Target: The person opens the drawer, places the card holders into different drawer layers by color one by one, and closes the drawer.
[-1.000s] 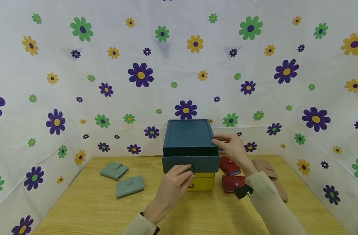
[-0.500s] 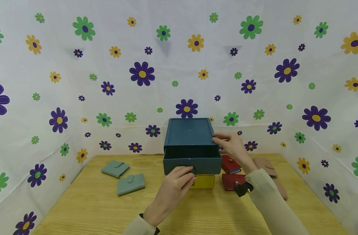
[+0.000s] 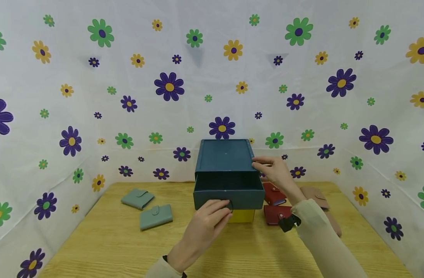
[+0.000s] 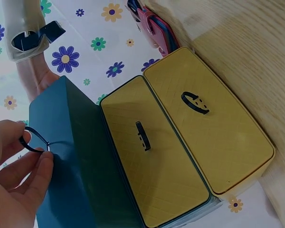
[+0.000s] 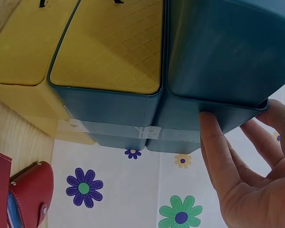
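Observation:
A blue drawer (image 3: 244,199) stands pulled out at the top of a drawer stack, with two yellow drawer fronts (image 4: 154,152) below it in the left wrist view. My left hand (image 3: 206,226) pinches the drawer's dark loop handle (image 4: 34,138) between thumb and fingers. At the stack's upper right side, my right hand (image 3: 276,172) rests its fingertips on the blue casing (image 3: 225,154); the right wrist view shows the thumb and fingers (image 5: 216,147) spread against the casing's side. What I see of the drawer's inside is dark.
Two green wallets (image 3: 156,217) lie on the wooden table (image 3: 128,251) at the left. Right of the stack are two red wallets (image 3: 274,213) and two beige ones (image 3: 314,195), partly behind my right arm. A flowered cloth (image 3: 212,108) hangs behind.
The blue drawer has come further out toward me, with my left hand on its handle, and covers more of the yellow fronts. My right hand has stayed at the casing.

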{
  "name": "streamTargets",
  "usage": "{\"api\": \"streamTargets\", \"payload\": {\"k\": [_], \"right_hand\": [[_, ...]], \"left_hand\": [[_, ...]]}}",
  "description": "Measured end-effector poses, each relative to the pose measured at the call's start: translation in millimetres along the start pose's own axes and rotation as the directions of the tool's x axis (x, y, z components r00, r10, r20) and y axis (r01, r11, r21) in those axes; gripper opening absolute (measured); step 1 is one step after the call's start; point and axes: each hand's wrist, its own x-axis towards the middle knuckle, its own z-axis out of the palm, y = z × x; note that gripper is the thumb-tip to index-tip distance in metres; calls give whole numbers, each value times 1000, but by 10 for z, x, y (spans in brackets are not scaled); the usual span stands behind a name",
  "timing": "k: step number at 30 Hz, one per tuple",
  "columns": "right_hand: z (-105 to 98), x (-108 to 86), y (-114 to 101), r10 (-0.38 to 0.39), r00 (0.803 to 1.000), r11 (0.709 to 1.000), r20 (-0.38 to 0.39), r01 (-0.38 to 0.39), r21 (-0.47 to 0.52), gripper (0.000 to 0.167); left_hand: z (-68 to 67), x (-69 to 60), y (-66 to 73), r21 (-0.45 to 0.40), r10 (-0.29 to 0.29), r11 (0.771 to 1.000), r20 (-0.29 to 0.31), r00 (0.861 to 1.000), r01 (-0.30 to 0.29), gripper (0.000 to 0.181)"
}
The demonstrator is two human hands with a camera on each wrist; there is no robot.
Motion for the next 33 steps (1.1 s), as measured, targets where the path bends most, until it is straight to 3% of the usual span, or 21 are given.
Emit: {"api": "streamTargets", "payload": {"k": [22,33], "right_hand": [[-19,-7,11,-25,999,1000,21,26,-15,40],[-20,1,5,-15,1000,1000,20,15,-14,40]], "left_hand": [[-88,-66,113,-13,18,1000,29,999,-17,6],[-73,-89,76,-19,115,993,-62,991,-117,6]]}}
